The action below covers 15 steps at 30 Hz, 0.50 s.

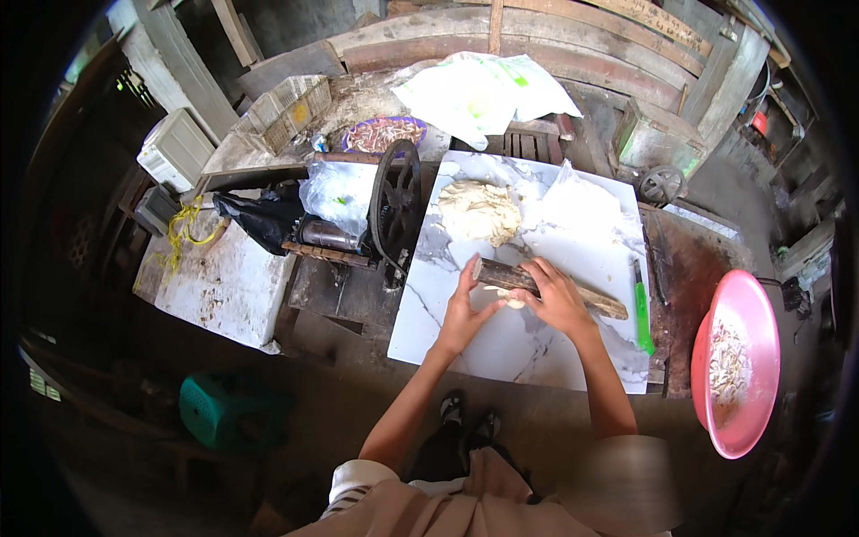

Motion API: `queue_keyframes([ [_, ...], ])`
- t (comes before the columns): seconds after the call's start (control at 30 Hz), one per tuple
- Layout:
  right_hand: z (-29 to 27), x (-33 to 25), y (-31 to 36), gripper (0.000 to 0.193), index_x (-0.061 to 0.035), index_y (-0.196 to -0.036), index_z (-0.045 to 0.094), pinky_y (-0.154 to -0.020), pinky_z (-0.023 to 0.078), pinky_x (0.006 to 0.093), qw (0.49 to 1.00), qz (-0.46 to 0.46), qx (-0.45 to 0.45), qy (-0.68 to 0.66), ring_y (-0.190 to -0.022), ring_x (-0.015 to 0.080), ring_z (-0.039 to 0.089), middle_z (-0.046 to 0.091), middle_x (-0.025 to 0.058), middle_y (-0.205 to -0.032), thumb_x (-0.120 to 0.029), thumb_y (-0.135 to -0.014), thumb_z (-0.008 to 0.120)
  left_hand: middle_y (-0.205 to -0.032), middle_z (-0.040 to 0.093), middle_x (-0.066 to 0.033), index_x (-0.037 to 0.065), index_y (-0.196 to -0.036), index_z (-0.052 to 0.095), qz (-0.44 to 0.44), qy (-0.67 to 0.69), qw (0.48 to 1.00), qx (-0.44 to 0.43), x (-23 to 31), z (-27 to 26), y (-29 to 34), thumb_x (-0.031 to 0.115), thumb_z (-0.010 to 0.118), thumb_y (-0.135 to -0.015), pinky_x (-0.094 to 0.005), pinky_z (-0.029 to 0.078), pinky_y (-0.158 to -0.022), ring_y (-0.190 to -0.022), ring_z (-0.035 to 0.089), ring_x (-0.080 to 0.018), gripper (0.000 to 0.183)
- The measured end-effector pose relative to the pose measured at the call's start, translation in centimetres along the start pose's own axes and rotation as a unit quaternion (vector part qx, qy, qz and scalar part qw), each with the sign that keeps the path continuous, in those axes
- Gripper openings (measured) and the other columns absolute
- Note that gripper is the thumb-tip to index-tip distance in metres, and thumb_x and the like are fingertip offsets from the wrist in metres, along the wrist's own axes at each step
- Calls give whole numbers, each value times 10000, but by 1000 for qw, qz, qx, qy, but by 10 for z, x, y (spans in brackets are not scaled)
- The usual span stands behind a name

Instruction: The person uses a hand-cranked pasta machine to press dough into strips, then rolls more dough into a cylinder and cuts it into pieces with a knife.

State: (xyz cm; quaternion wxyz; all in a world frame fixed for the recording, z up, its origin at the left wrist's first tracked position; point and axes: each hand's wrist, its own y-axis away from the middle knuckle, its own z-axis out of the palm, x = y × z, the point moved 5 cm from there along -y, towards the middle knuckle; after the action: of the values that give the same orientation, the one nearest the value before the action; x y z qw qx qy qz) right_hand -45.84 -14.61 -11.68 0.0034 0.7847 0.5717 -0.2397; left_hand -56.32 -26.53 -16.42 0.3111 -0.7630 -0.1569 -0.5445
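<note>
A dark wooden stick (594, 301) lies slantwise on the white marble-patterned board (573, 362). My right hand (557, 300) curls its fingers over the stick, its thumb beside a small strip of pale dough (514, 302). My left hand (462, 315) is spread, with a fingertip by the stick's left end and the thumb at the dough strip. Farther back sits a large lump of dough (480, 211). A clear plastic bag with white contents (577, 204) rests to its right. Near the right edge lies a green-handled knife (642, 313).
A hand-wheel machine (396, 210) stands left of the board, a plastic bag (335, 192) on it. Right is a pink basin (771, 358) with pale pieces. Behind are a purple-rimmed tray (420, 125), white sacks (474, 89) and a crate (291, 107). A green stool (210, 412) stands lower left.
</note>
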Motion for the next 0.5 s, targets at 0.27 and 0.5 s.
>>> queue_keyframes([
  [0.27,2,-1,7,504,-23,-1157,473,-820,448,435,996,68,-53,-2,-998,398,525,477,239,-1191,-381,-816,568,-1101,542,-182,125,-1396,41,-66,196,978,-8,-9,23,0,-1,687,-722,-310,531,-763,-971,572,-209,942],
  [0.5,10,5,13,478,-2,-1091,474,-759,452,450,998,55,-34,15,-893,402,549,516,199,-1078,-399,-833,537,-972,588,-119,112,-1396,22,-57,119,991,-37,-25,25,11,-17,696,-696,-301,527,-755,-887,601,-205,980],
])
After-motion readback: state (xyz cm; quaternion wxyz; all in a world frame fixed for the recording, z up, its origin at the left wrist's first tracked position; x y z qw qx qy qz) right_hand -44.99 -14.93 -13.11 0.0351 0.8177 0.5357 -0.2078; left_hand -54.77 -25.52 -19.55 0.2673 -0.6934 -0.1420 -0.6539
